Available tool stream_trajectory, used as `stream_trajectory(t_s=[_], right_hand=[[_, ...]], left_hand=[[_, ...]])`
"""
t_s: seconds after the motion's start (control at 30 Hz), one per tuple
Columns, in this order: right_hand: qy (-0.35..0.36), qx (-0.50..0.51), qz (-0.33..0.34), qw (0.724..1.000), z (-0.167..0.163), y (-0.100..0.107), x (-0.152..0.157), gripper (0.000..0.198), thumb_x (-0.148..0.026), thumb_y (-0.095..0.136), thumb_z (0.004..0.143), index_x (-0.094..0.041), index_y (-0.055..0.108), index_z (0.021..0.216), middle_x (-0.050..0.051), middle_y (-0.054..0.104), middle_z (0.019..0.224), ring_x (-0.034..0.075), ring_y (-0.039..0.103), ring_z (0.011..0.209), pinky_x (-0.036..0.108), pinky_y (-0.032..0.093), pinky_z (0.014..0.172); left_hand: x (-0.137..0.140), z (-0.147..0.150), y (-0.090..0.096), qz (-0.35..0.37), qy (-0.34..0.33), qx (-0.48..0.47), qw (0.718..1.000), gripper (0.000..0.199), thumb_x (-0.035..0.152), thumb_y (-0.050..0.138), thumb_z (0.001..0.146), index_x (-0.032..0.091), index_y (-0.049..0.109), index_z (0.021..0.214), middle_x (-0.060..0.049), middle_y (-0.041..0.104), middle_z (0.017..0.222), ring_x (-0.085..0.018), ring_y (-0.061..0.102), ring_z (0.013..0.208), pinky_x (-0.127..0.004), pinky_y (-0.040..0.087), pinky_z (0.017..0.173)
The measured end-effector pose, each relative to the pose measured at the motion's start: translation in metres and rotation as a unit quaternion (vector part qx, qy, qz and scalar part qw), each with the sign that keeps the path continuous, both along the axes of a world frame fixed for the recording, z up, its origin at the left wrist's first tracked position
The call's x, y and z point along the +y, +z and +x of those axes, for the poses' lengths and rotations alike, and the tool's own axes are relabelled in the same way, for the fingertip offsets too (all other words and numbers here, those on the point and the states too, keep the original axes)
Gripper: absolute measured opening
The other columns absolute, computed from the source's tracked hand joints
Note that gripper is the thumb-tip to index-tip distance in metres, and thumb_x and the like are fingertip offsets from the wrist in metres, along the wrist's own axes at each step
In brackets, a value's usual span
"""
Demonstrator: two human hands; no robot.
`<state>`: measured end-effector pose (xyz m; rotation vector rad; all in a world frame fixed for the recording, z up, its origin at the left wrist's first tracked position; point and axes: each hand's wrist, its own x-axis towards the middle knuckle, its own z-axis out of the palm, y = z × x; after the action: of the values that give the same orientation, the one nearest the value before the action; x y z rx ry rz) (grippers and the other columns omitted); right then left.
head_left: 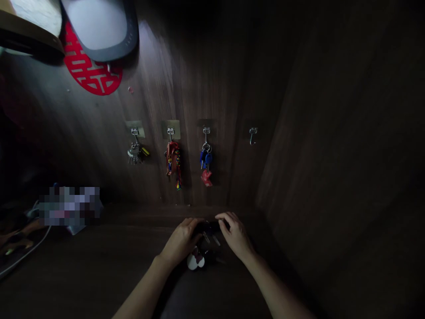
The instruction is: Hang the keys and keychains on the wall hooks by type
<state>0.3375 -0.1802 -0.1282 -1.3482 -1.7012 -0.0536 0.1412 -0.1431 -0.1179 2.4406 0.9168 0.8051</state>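
Low in the middle, over the dark wooden surface, my left hand (182, 239) and my right hand (234, 235) are at either end of a bunch of keys (216, 240). Its upper part is dark and hard to make out between my fingers. Keys hang below it, along with a white and dark red rounded charm (195, 261) near my left hand. My left fingers are closed on the left end of the dark part. Thumb and forefinger of my right hand curl round its right end.
On the wooden wall hang a silver key bunch (134, 153), a brown key pouch with beads (172, 159) and blue keys with a red tag (206, 159). A bare hook (253, 136) is at right. A red paper cutout (94, 75), lamp-like panel (99, 26) and white cable (33, 250) are at left.
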Motion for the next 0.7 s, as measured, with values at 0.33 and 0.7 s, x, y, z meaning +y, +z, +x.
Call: stream_trajectory(t_s=[0.33,0.7], right_hand=[[0.026,-0.025,-0.006,0.999,-0.002,-0.001,0.000,0.020,-0.010,0.044,0.084,-0.023,0.059,0.082,0.001,0.066,0.081,0.018,0.060,0.080,0.036,0.045,0.080],[0.145,-0.125,-0.088,0.978,-0.019,0.024,-0.026,0.024,-0.004,0.047,0.079,-0.024,0.061,0.082,-0.001,0.066,0.085,0.016,0.058,0.084,0.033,0.042,0.079]], left_hand=[[0.013,-0.039,0.003,0.006,0.029,0.031,0.999,0.032,0.021,0.060,0.078,0.027,0.059,0.110,-0.005,0.065,0.109,-0.022,0.058,0.104,-0.036,0.046,0.090],[0.027,-0.062,0.001,0.034,0.150,0.086,0.984,0.026,0.014,0.047,0.083,0.024,0.064,0.100,-0.006,0.069,0.100,-0.022,0.061,0.094,-0.032,0.045,0.082]])
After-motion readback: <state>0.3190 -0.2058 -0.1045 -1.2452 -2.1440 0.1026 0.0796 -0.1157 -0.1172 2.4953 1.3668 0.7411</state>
